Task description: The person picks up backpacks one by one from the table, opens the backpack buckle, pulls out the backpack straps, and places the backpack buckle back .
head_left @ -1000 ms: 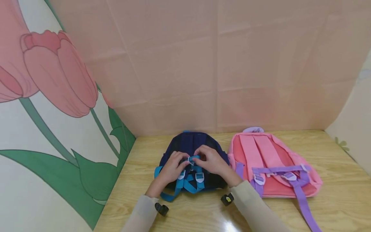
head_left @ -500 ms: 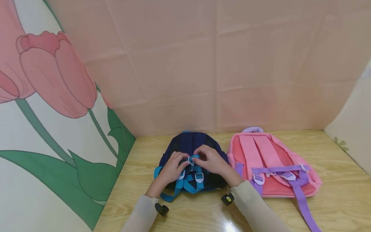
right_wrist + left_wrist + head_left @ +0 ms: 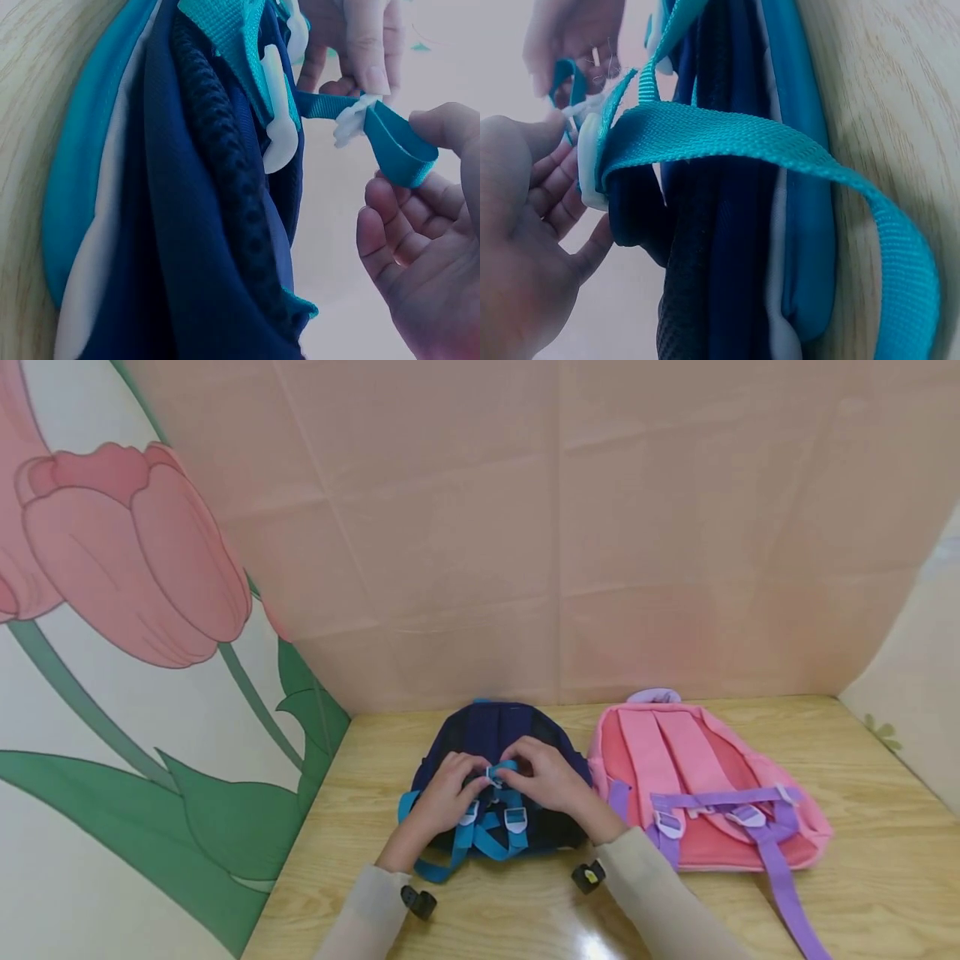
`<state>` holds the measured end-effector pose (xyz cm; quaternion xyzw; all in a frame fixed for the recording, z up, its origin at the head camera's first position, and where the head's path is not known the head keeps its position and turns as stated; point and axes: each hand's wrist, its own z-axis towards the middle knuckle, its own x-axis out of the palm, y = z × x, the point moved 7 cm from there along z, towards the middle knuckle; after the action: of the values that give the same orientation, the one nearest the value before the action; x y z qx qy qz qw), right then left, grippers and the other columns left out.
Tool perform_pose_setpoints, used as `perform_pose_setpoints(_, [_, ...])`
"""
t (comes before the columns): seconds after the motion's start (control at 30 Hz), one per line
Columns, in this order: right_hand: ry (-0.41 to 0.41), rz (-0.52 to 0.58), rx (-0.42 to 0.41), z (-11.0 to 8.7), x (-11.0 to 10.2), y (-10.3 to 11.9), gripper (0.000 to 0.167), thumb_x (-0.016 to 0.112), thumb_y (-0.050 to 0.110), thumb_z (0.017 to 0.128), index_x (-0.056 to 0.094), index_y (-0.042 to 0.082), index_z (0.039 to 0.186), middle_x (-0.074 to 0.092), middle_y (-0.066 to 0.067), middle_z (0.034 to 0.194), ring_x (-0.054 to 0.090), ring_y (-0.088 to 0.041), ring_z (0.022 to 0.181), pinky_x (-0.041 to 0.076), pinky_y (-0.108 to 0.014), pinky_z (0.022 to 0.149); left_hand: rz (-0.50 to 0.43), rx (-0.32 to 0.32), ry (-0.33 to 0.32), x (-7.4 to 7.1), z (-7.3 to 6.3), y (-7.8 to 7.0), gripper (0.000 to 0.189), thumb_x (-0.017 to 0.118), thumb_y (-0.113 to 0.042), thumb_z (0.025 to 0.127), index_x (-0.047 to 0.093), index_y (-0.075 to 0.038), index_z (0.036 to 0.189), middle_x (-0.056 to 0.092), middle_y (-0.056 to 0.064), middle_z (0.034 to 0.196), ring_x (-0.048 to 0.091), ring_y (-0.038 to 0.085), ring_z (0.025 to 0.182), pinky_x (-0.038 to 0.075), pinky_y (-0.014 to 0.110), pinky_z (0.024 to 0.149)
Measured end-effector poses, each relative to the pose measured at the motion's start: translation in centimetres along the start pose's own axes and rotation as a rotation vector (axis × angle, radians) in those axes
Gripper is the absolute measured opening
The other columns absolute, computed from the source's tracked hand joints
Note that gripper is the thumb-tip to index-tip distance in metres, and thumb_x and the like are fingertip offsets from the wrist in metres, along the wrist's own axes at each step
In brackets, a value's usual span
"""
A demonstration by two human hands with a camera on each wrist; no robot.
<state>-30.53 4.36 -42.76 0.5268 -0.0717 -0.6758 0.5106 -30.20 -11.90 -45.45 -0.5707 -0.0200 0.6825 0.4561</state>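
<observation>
A dark navy backpack lies on the table, its shoulder-strap side facing up. Teal webbing straps and white buckles cross its lower part. With thumb and fingers, my left hand pinches a small white buckle on a teal strap. My right hand holds the folded loop of that teal strap between thumb and fingers, just right of the buckle. In the left wrist view, another white buckle hangs close to my left fingers. The fingertips partly hide the small buckle in the head view.
Touching the navy backpack's right side is a pink backpack with purple straps, one hanging toward the table's front edge. A wood-grain table lies beneath both. A pinkish sheet stands behind, and a tulip-painted wall is at left.
Both hands keep their hold at the same spot, and neither backpack moves. The painted tulip wall has slid slightly left in the head view. The strap loop by the right hand looks slightly flatter.
</observation>
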Motion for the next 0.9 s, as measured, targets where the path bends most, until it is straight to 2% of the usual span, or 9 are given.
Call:
perform_pose_setpoints(0.2, [0.005, 0.008, 0.036, -0.19, -0.35, -0.41, 0.015, 0.075, 0.022, 0.093, 0.069, 0.013, 0.102, 0.059, 0.001, 0.092, 0.054, -0.011, 0.078, 0.049, -0.024, 0.069, -0.004, -0.02, 0.01, 0.0, -0.07, 0.11, 0.025, 0.057, -0.026, 0.105, 0.064, -0.012, 0.124, 0.065, 0.001, 0.115, 0.049, 0.014, 0.104, 0.048, 0.036, 0.091])
perform_pose_setpoints(0.37, [0.009, 0.021, 0.068, -0.31, -0.64, -0.61, 0.015, 0.075, 0.022, 0.093, 0.069, 0.013, 0.102, 0.062, -0.008, 0.093, 0.054, -0.013, 0.079, 0.05, -0.025, 0.069, -0.004, -0.025, 0.011, 0.0, -0.09, 0.14, 0.027, 0.056, -0.028, 0.105, 0.064, -0.012, 0.125, 0.065, 0.001, 0.115, 0.049, 0.015, 0.104, 0.048, 0.037, 0.091])
perform_pose_setpoints(0.47, [0.004, 0.021, 0.059, -0.24, -0.75, -0.53, 0.015, 0.075, 0.022, 0.093, 0.069, 0.012, 0.102, 0.062, -0.011, 0.093, 0.053, -0.014, 0.077, 0.049, -0.025, 0.068, 0.0, -0.026, 0.013, 0.01, -0.1, 0.13, 0.027, 0.055, -0.028, 0.105, 0.064, -0.012, 0.125, 0.065, 0.001, 0.116, 0.05, 0.015, 0.104, 0.048, 0.037, 0.092])
perform_pose_setpoints(0.73, [0.015, 0.024, 0.031, 0.06, -0.52, 0.02, 0.022, 0.074, 0.02, 0.093, 0.07, 0.006, 0.11, 0.063, -0.007, 0.096, 0.053, -0.012, 0.078, 0.05, -0.025, 0.069, 0.004, -0.017, 0.014, 0.05, 0.01, 0.16, 0.029, 0.055, -0.029, 0.105, 0.065, -0.011, 0.125, 0.067, 0.002, 0.116, 0.051, 0.016, 0.105, 0.048, 0.038, 0.093])
perform_pose_setpoints(0.9, [0.021, 0.022, 0.01, 0.3, -0.16, 0.34, 0.019, 0.073, 0.022, 0.095, 0.071, 0.009, 0.108, 0.064, -0.005, 0.097, 0.053, -0.012, 0.079, 0.049, -0.026, 0.07, 0.008, -0.015, 0.013, 0.03, 0.04, 0.17, 0.029, 0.056, -0.028, 0.105, 0.065, -0.011, 0.125, 0.067, 0.003, 0.118, 0.052, 0.017, 0.107, 0.049, 0.038, 0.093])
